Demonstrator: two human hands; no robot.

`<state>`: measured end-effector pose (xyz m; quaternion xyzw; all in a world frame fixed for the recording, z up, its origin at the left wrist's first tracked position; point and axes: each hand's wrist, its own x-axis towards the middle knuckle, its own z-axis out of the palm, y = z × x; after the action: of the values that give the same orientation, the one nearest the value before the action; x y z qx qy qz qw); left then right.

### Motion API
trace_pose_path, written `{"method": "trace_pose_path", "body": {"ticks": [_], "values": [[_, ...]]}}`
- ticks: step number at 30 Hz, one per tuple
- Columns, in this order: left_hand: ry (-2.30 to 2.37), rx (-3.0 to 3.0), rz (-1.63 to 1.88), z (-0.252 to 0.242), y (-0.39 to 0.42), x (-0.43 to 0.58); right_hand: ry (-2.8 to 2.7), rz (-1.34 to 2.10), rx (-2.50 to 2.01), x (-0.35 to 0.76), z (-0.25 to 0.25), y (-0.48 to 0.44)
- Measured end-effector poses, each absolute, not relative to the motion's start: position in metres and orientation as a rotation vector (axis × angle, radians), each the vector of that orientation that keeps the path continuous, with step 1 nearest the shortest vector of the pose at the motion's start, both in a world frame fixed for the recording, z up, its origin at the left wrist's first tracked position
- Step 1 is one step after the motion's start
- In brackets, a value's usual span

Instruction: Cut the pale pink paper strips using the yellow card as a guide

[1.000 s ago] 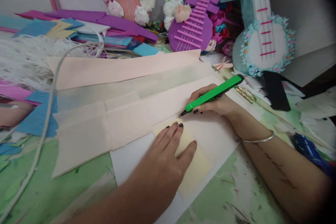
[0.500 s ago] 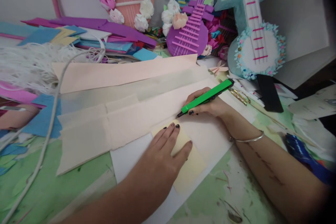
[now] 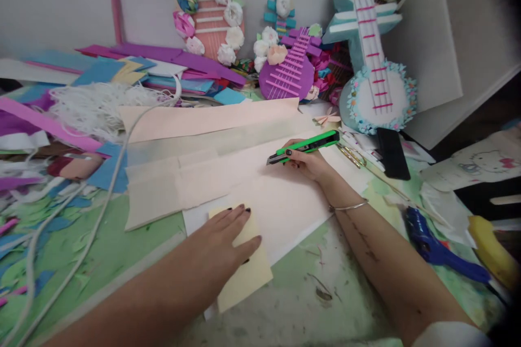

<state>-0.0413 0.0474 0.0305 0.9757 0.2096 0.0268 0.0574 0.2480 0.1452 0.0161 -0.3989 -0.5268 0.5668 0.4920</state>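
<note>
My right hand [image 3: 306, 161] is closed around a green utility knife [image 3: 311, 142], its blade pointing left just over the pale pink paper [image 3: 280, 200]. Fingers stretched out, my left hand [image 3: 228, 238] lies flat on a pale yellow piece of paper [image 3: 248, 279]. That yellow piece overlaps the near edge of the pink paper and a white sheet [image 3: 196, 222] beneath. Folded pale paper [image 3: 154, 195] and a longer peach strip [image 3: 211, 119] lie farther back. Whether the blade touches the paper I cannot tell.
Paper-decorated model instruments, one purple [image 3: 287, 73] and one light blue [image 3: 378, 89], stand at the back. A white cable [image 3: 118, 173] crosses the left side. To the right are a blue glue gun [image 3: 443, 255], a black phone [image 3: 393, 154] and gold scissors handles [image 3: 352, 156].
The yellow piece has slid toward me under my left hand, away from the knife. My right hand has turned the knife, so its slotted side with the slider now shows. The view has shifted.
</note>
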Motion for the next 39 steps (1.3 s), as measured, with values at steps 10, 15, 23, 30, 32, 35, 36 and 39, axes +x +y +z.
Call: {"method": "trace_pose_path", "body": {"ticks": [10, 15, 23, 30, 32, 35, 36, 39], "values": [[0.897, 3.017, 0.543, 0.039, 0.054, -0.099, -1.019, 1.016, -1.085, 0.233, 0.028, 0.131], [0.977, 3.095, 0.825, 0.034, 0.036, -0.056, -1.147, 0.764, -1.262, 0.227, 0.032, 0.086], [0.721, 3.147, 0.602, 0.024, 0.021, -0.005, -1.539, 0.454, -1.571, 0.244, 0.019, 0.033], [0.668, 2.975, 0.041, 0.025, 0.029, -0.008, -2.024, 0.248, -1.637, 0.24, 0.014, 0.03], [0.638, 2.952, -0.006, 0.027, 0.031, -0.011, -2.071, 0.267, -1.66, 0.242, 0.013, 0.032], [0.608, 2.949, -0.03, 0.027, 0.033, -0.013, -2.1, 0.269, -1.669, 0.245, 0.012, 0.033], [0.604, 2.953, -0.03, 0.027, 0.033, -0.013, -2.103, 0.266, -1.665, 0.245, 0.012, 0.033], [0.6, 2.969, -0.014, 0.025, 0.034, -0.013, -2.102, 0.262, -1.652, 0.245, 0.012, 0.033]]}}
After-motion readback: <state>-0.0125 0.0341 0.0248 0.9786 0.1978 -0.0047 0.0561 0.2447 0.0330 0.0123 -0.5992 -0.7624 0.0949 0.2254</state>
